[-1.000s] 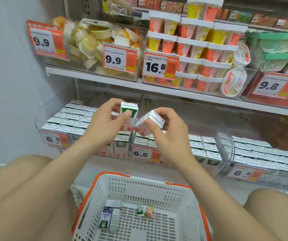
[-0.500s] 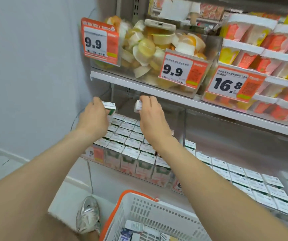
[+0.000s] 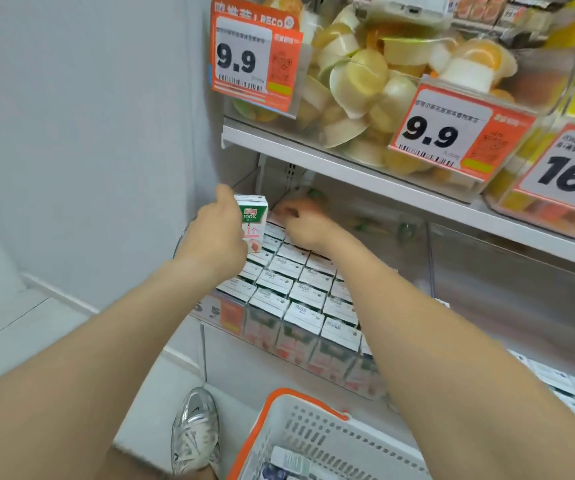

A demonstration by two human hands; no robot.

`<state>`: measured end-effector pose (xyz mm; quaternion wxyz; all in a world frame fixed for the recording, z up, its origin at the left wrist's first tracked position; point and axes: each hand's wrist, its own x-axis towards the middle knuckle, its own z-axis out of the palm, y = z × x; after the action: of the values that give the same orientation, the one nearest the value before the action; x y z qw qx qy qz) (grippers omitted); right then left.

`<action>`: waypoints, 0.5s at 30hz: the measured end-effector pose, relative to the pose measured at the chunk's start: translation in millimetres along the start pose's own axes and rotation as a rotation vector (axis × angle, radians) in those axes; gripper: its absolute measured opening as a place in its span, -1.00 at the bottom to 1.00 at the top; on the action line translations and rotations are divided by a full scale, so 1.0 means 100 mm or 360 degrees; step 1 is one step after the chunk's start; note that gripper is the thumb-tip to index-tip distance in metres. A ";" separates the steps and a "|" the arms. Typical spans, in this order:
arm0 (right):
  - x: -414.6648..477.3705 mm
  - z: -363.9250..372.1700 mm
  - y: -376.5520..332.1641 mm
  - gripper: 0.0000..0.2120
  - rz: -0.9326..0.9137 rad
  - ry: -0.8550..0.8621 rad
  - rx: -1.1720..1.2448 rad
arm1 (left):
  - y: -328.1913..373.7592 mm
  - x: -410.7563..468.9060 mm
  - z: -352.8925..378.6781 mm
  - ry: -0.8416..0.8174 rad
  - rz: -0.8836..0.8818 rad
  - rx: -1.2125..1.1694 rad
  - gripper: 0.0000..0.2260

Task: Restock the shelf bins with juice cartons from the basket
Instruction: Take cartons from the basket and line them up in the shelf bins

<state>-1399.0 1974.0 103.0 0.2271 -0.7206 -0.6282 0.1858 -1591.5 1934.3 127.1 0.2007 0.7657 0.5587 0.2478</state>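
Stock in hand: one small white-and-green juice carton, upright, gripped along its side by the left hand, fingers curled round it. It hangs above the back left corner of the clear plastic shelf bin, at the left end of the lower shelf.

Right hand: reaching low to the bin's back edge, just beside the held carton. It is motion-blurred, so whether it grips a carton cannot be told.

Bin contents: packed rows of white-topped cartons, filling the front and middle.

Supply: white plastic basket with an orange rim on the floor below the shelf, a few loose cartons inside.

Risks, judged:
- Both hands crowd one back corner, so a bump could knock the held carton askew.
- Released too high, it may topple flat rather than stand.
- The white upper shelf sits close overhead, so knuckles may strike it.
- A wrist dragging across the packed rows could tip seated cartons.
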 end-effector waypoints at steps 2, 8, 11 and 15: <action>-0.13 -0.12 -0.07 -0.69 -0.0012 0.0081 0.0250 | 0.06 -0.02 0.00 -0.0043 0.0017 -0.0012 -0.68; -0.65 -0.26 -0.11 -0.83 -0.0341 0.0165 0.0720 | 0.11 -0.02 -0.01 -0.0265 0.0125 -0.0276 -0.69; -0.76 -0.33 -0.02 -0.71 -0.0298 0.0346 0.0545 | 0.14 -0.05 0.02 -0.0347 0.0232 -0.0313 -0.62; -0.83 -0.45 0.10 -0.70 -0.0020 0.0569 0.0348 | 0.16 -0.11 0.12 -0.0508 0.0354 0.0140 -0.48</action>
<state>-1377.9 1886.7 133.5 0.4129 -0.7092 -0.5586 0.1206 -1575.1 1919.0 124.7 0.2244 0.8603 0.4420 0.1191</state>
